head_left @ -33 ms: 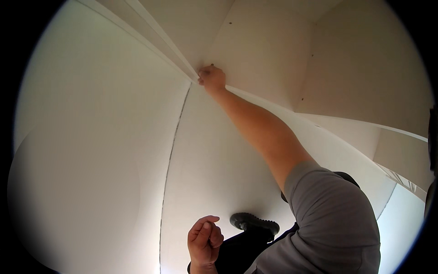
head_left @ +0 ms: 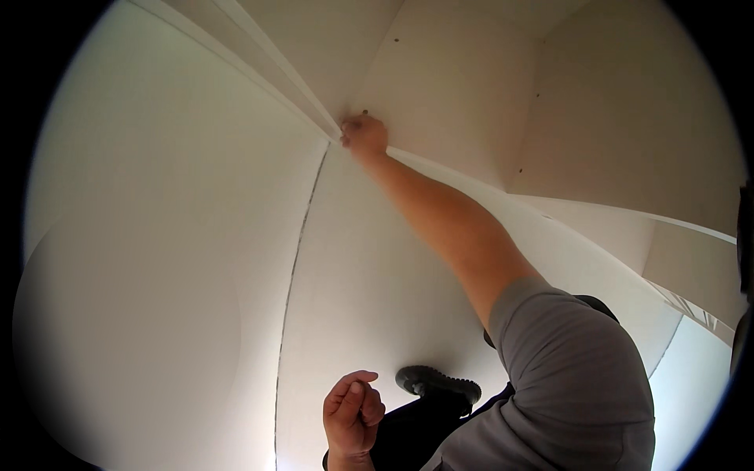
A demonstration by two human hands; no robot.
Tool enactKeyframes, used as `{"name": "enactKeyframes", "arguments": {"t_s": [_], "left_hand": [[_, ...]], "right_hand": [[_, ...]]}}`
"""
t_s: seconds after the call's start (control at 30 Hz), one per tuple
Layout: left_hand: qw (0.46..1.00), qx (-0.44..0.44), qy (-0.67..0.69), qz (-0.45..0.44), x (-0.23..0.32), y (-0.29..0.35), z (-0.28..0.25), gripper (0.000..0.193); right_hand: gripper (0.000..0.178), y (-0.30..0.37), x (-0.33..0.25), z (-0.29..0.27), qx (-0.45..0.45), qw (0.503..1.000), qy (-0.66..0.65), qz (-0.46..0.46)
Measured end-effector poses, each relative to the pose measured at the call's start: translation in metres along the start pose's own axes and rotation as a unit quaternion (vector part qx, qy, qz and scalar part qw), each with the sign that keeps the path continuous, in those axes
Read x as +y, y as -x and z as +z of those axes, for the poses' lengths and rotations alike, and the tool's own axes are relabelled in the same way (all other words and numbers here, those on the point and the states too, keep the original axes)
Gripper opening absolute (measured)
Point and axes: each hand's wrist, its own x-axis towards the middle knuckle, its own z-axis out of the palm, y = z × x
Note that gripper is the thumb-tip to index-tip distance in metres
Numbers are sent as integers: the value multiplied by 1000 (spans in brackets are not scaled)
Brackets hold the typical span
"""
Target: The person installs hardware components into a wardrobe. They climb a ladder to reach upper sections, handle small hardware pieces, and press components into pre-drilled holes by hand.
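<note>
My right hand (head_left: 366, 135) reaches up to the front corner of a white cabinet (head_left: 448, 118), where an upright panel (head_left: 294, 78) meets the cabinet's lower front edge. Its fingers are bent closed at that corner, slightly smeared, and whatever they grip is hidden. Just above the knuckles a small dark round fitting or hole (head_left: 365, 112) shows in the cabinet's surface. Down near my lap, my left hand (head_left: 353, 412) is held with curled fingers, the thumb pressed against them. Anything inside it is too small or covered to make out.
Small dark holes (head_left: 397, 40) dot the cabinet's inner panels. More white compartments (head_left: 691, 251) continue to the right. A dark seam (head_left: 292, 275) runs across the pale surface below. My black shoe (head_left: 437, 383) and dark-clothed leg (head_left: 416, 436) are at the lower middle.
My right hand's fingers have shifted very slightly at the cabinet corner. My left hand and everything else look the same.
</note>
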Motion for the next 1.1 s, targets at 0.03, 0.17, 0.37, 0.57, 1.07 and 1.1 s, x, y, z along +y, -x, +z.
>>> {"name": "enactKeyframes", "arguments": {"t_s": [0.03,0.17,0.37,0.57,1.07,1.1], "left_hand": [[1000,1,1,1,0,-1,0,26],[1000,-6,-6,-2,5,3,2,26],[1000,-2,-11,14,10,13,11,25],[1000,-16,-19,13,9,8,15,25],[999,-25,-29,-2,-4,-1,-8,24],[999,-21,-26,-2,-10,-6,-25,24]], "right_hand": [[15,3,1,4,9,1000,4,20],[18,19,16,29,72,994,-78,20],[22,17,16,35,108,983,108,-98],[17,-1,0,-3,8,1000,12,-3],[22,6,-30,-29,-80,817,479,-310],[25,4,-24,-32,-117,791,500,-332]]}}
